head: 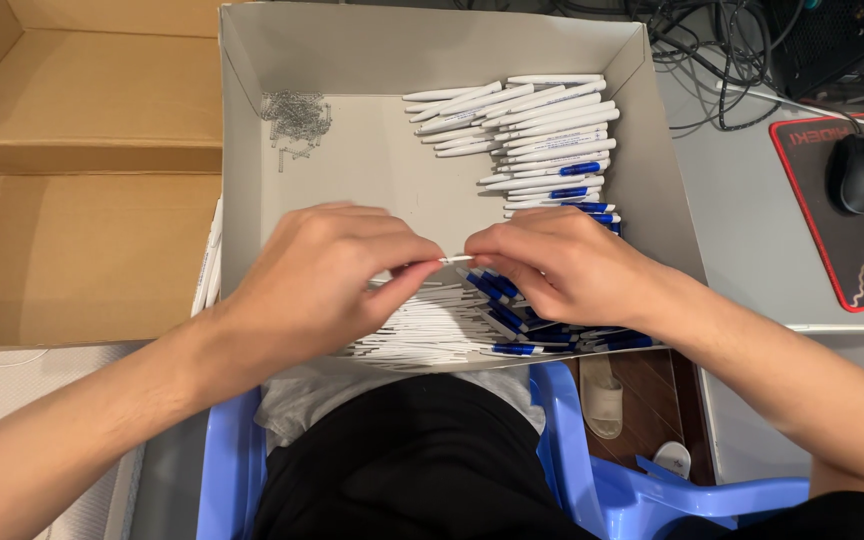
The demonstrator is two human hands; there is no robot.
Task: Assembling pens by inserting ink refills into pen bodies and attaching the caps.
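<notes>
Both hands met over the tray (252,120), my left hand (327,275) and right hand (552,265) each pinched shut on one white pen part (455,259) above the pens (542,130), and I judged it best to keep it level and push straight.

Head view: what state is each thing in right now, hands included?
Left hand: pinched shut on the thin white pen part.
Right hand: pinched shut on the same part's other end.
Grey box: open on the lap.
Finished pens: stacked at the back right.
Springs: loose pile, back left corner.
Cardboard box: open.
Mouse: untouched on its pad.
</notes>
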